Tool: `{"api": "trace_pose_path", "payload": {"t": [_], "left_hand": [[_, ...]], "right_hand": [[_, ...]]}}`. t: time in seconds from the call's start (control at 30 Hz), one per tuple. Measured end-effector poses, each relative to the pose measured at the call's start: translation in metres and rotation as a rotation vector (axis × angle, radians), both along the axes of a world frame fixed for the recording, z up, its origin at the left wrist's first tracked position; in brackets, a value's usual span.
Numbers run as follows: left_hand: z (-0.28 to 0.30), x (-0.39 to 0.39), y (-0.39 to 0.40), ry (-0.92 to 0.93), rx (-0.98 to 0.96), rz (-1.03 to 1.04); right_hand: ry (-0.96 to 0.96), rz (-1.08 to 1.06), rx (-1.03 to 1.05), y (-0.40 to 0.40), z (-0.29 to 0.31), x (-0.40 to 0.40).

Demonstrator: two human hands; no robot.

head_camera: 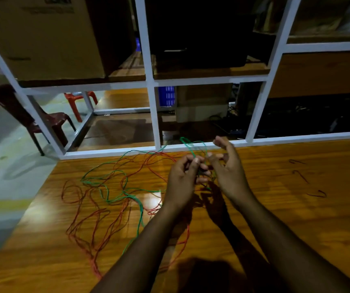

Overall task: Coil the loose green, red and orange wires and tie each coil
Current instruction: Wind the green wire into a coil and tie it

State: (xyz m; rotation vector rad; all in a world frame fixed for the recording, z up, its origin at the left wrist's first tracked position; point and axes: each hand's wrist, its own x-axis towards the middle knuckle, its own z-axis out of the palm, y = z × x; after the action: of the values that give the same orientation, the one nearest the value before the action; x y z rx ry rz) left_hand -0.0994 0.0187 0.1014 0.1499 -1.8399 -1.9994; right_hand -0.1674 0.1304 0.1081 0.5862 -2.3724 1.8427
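Holding a green wire (pixel 193 149) loop above the wooden surface (pixel 296 208), both hands, left hand (pixel 183 178) and right hand (pixel 228 168), pinch it; red wires (pixel 85 231) sprawl leftward, white shelving frame (pixel 155 115) behind.
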Motion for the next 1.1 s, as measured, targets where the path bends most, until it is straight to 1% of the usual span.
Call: {"api": "trace_pose_path", "payload": {"t": [0.1, 0.17, 0.27, 0.37, 0.43, 0.47, 0.57, 0.63, 0.67, 0.7, 0.77, 0.83, 0.87, 0.93, 1.0, 1.1], "left_hand": [[0.010, -0.007, 0.003, -0.006, 0.215, -0.054], [0.018, -0.009, 0.001, -0.002, 0.278, -0.064], [0.034, -0.016, -0.014, 0.040, 0.309, 0.023], [0.050, -0.021, -0.034, 0.064, 0.372, 0.179], [0.057, -0.021, -0.044, 0.007, 0.341, 0.301], [0.058, -0.020, -0.047, -0.041, 0.305, 0.365], [0.057, -0.019, -0.051, -0.171, 0.274, 0.513], [0.053, -0.021, -0.041, -0.205, 0.280, 0.579], [0.050, -0.023, -0.032, -0.215, 0.274, 0.602], [0.047, -0.026, -0.020, -0.221, 0.261, 0.606], [0.038, -0.031, 0.011, -0.229, 0.187, 0.546], [0.028, -0.035, 0.047, -0.235, 0.079, 0.461], [0.022, -0.036, 0.065, -0.230, 0.035, 0.430], [0.015, -0.037, 0.097, -0.218, -0.025, 0.364], [0.008, -0.038, 0.126, -0.235, -0.077, 0.285], [-0.003, -0.034, 0.160, -0.282, -0.158, 0.150]], "right_hand": [[-0.111, 0.154, -0.041, 0.007, -0.017, 0.010], [-0.099, 0.239, -0.028, 0.018, -0.022, 0.015], [0.118, 0.238, 0.175, 0.038, -0.025, 0.012], [0.241, 0.183, 0.436, 0.060, -0.027, -0.002], [0.298, 0.092, 0.616, 0.078, -0.030, -0.012], [0.302, 0.043, 0.652, 0.088, -0.033, -0.017], [0.296, -0.130, 0.568, 0.119, -0.043, -0.033], [0.273, -0.158, 0.563, 0.136, -0.049, -0.046], [0.241, -0.107, 0.576, 0.141, -0.052, -0.052], [0.190, -0.008, 0.590, 0.144, -0.054, -0.059], [0.040, 0.267, 0.584, 0.146, -0.054, -0.066], [-0.160, 0.504, 0.471, 0.145, -0.047, -0.069], [-0.254, 0.569, 0.369, 0.145, -0.042, -0.071], [-0.352, 0.589, 0.183, 0.139, -0.031, -0.073], [-0.433, 0.551, 0.038, 0.133, -0.022, -0.077], [-0.621, 0.544, -0.151, 0.131, -0.010, -0.082]]}}
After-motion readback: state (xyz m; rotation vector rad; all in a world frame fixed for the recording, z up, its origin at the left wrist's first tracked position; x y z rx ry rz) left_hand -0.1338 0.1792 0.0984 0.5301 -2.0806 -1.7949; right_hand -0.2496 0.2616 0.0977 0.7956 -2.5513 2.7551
